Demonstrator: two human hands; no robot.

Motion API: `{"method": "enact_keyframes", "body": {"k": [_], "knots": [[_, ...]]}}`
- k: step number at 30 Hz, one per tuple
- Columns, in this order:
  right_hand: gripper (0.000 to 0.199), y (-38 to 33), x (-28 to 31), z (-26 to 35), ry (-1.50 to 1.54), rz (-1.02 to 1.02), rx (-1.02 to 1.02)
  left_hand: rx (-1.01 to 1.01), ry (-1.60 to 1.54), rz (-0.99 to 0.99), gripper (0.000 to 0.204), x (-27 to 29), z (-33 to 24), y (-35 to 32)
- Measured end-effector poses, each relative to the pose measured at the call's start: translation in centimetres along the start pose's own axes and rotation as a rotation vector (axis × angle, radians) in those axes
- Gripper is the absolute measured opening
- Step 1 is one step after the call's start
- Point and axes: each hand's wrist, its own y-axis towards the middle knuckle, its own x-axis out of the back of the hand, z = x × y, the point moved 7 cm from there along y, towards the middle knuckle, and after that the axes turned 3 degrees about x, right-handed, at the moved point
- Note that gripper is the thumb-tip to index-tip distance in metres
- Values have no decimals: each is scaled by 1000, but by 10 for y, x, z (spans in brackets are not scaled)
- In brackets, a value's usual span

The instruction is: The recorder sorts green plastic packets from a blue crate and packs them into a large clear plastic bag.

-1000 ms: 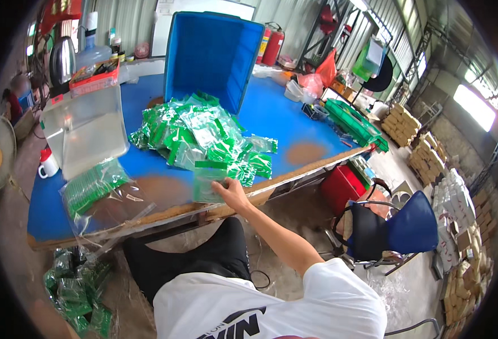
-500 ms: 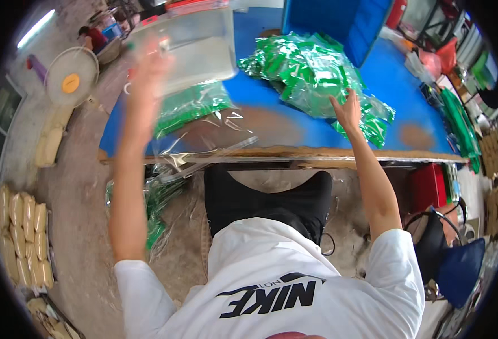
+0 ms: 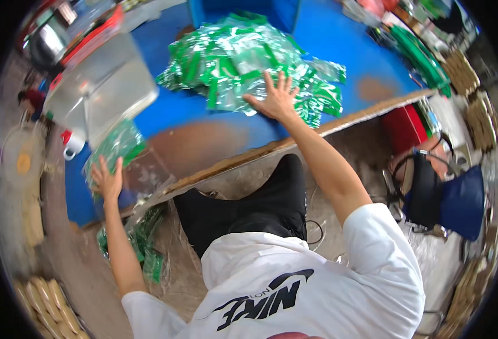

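A large heap of green-and-clear plastic packets (image 3: 232, 59) covers the middle of the blue table (image 3: 339, 39). My right hand (image 3: 276, 100) lies on the heap's near edge, fingers spread, gripping nothing. At the left end of the table, my left hand (image 3: 109, 178) rests with fingers apart on a clear plastic bag (image 3: 161, 169) that has green packets (image 3: 119, 144) inside or beneath it; I cannot tell which. Just beyond that bag stands a translucent plastic bin (image 3: 105, 85).
A blue crate (image 3: 249, 12) stands behind the heap. Beside the bin is a white bottle with a red cap (image 3: 72, 144). Below the table's left part, green plastic (image 3: 144, 243) lies on the floor. A red box (image 3: 404, 127) sits under the right end, near a dark blue chair (image 3: 460, 203).
My left hand has come down from beside the bin onto the bag. My right hand remains at the heap, its fingers now spread on the packets. The whole view has turned.
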Motion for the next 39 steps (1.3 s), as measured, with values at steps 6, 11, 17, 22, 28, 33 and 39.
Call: {"method": "enact_keyframes", "body": {"k": [6, 11, 17, 22, 28, 33, 39], "knots": [[108, -9, -6, -10, 1, -103, 62, -515, -363, -522, 48, 84, -97, -102], [107, 4, 6, 21, 40, -193, 170, -524, -488, 329, 27, 20, -108, -279], [103, 8, -5, 43, 76, -174, 289, -276, -144, 308, 51, -135, -57, -255], [97, -7, 10, 27, 154, -75, 251, -387, -271, 499, 38, -166, -59, -266], [99, -4, 4, 28, 44, -84, 243, -458, -389, 888, 30, -125, -10, -349], [95, 6, 0, 14, 140, -143, 229, -347, -694, 761, 31, -99, 14, -342], [104, -12, -16, 66, 48, -30, 244, -165, -926, 936, 19, -85, -81, -317]]}}
